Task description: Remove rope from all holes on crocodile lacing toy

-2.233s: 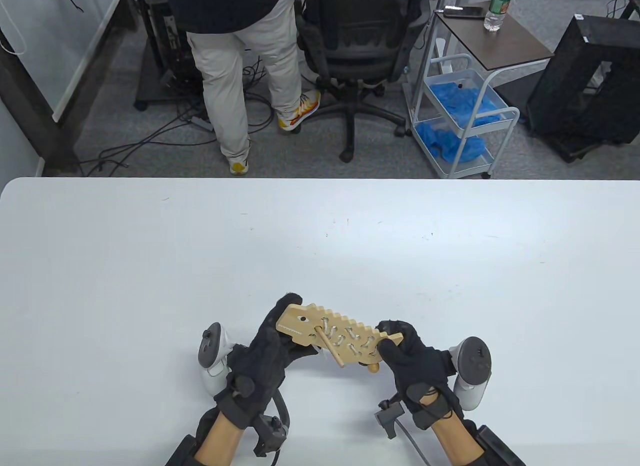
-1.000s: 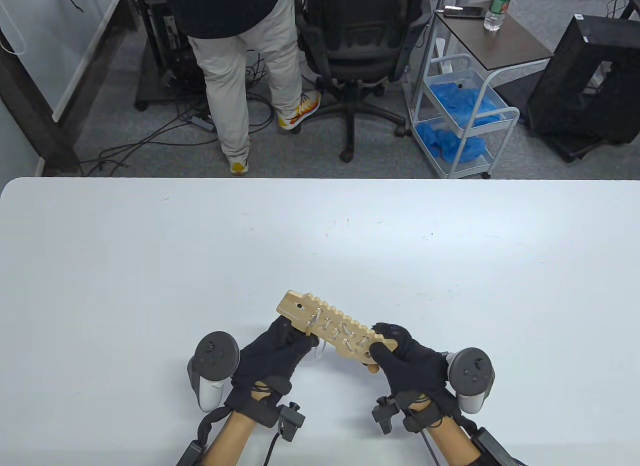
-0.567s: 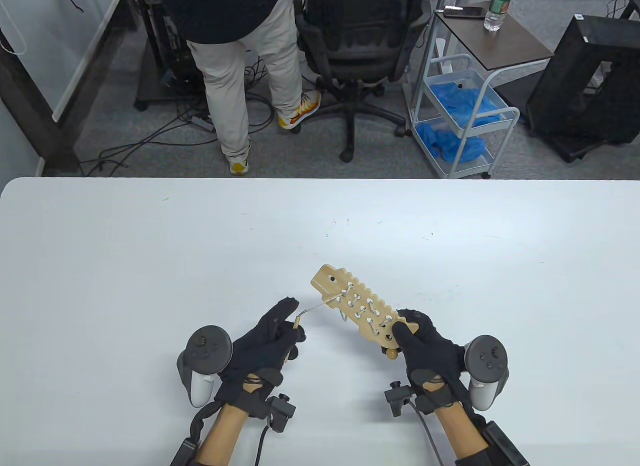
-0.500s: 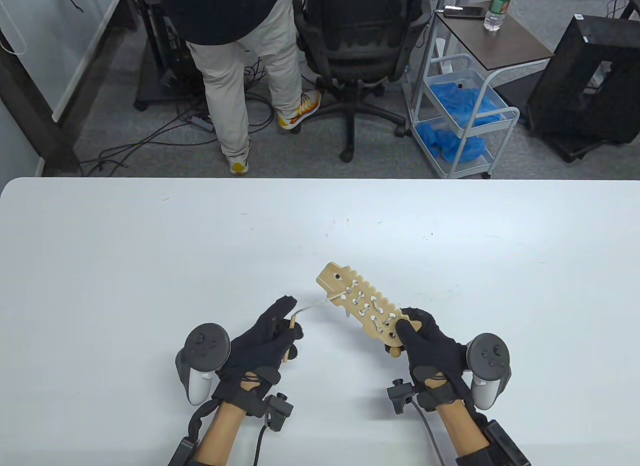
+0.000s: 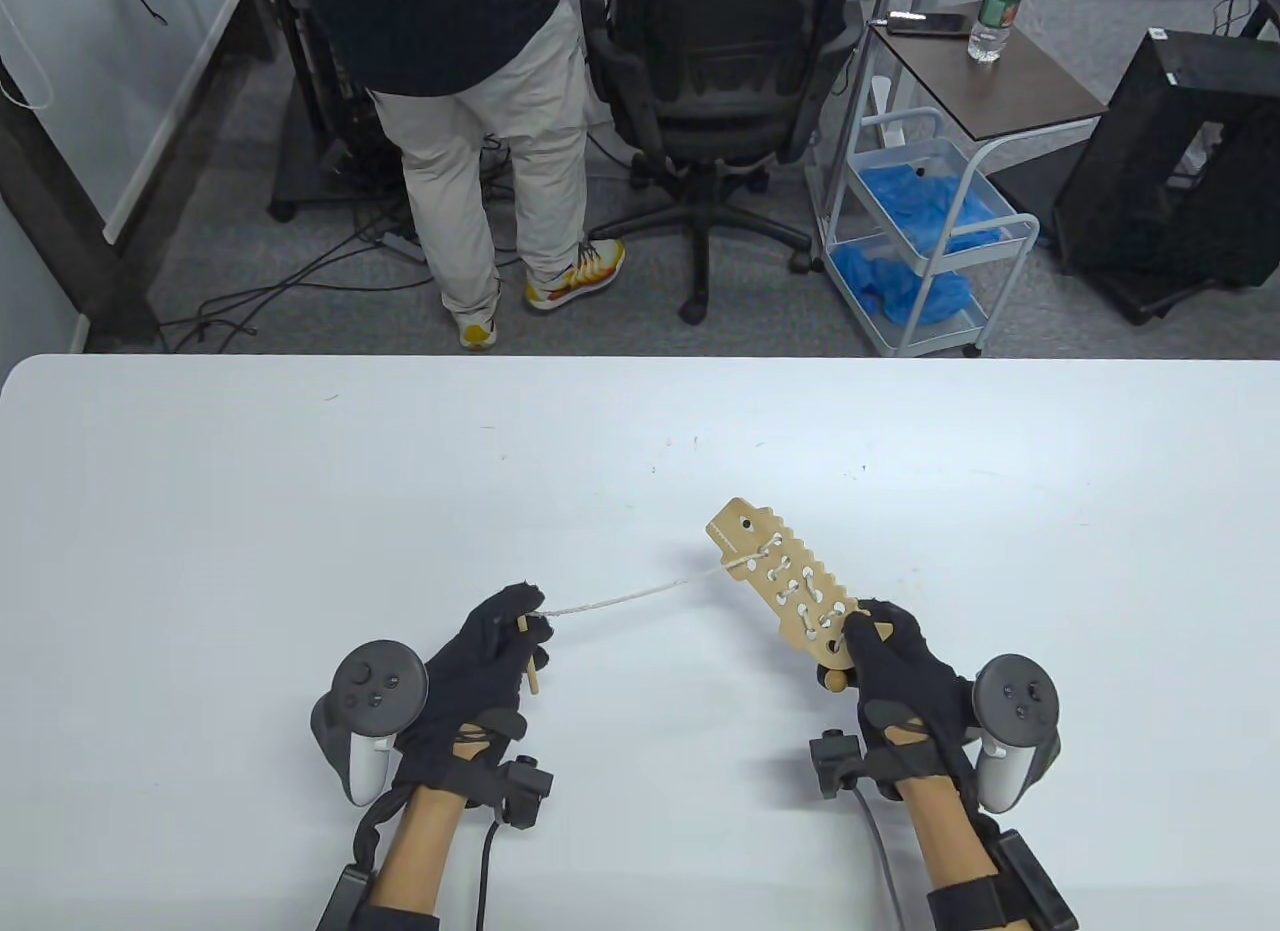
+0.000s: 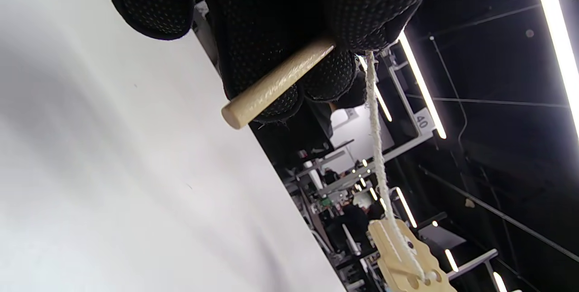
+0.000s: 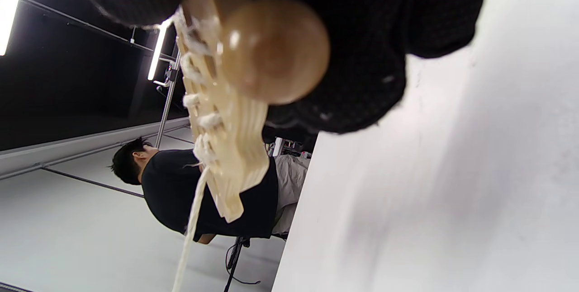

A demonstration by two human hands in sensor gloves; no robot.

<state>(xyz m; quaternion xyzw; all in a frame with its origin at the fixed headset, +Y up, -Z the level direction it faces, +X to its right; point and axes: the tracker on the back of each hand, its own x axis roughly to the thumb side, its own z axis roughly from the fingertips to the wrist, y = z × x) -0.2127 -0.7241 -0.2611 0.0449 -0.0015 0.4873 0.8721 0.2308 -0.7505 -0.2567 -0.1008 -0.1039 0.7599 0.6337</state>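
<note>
The wooden crocodile lacing toy is held above the white table, head pointing away, with white rope laced through several holes. My right hand grips its tail end; a wooden bead sits under my fingers there. My left hand pinches the wooden needle stick at the rope's end. The rope runs taut from my left hand to a hole near the toy's head. In the left wrist view the stick and rope hang from my fingers, with the toy below.
Beyond the table's far edge stand a person, a black office chair, a white cart with blue cloths and a black frame. A small side table holds a bottle.
My left hand took the stick and pulled the rope out to the left. My right hand swung the toy rightward and away, so the rope now stretches long and taut.
</note>
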